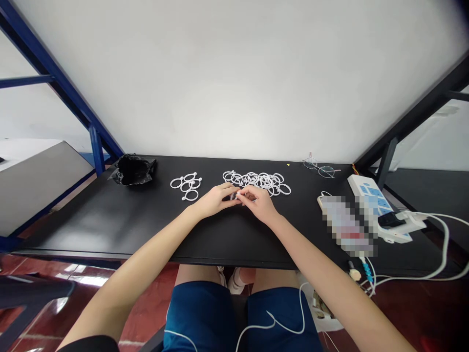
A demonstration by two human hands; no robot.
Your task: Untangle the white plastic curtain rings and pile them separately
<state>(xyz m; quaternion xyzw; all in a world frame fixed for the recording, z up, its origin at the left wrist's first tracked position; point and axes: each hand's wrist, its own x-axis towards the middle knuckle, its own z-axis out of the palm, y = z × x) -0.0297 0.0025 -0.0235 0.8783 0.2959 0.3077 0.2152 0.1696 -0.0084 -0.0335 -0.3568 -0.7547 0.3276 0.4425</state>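
My left hand (pixel 216 199) and my right hand (pixel 257 201) meet near the middle of the black table. Between their fingertips they pinch a white ring (pixel 233 196), mostly covered by the fingers. Just behind my right hand lies a heap of white rings (pixel 264 181), overlapping one another. Left of my left hand a smaller group of white rings (pixel 191 185) rests on the table, each with a small round knob.
A crumpled black plastic bag (pixel 135 170) stands open at the back left. Eyeglasses (pixel 322 170) lie at the back right. A phone (pixel 346 225), blurred over, and a white power strip (pixel 373 195) with cables occupy the right side.
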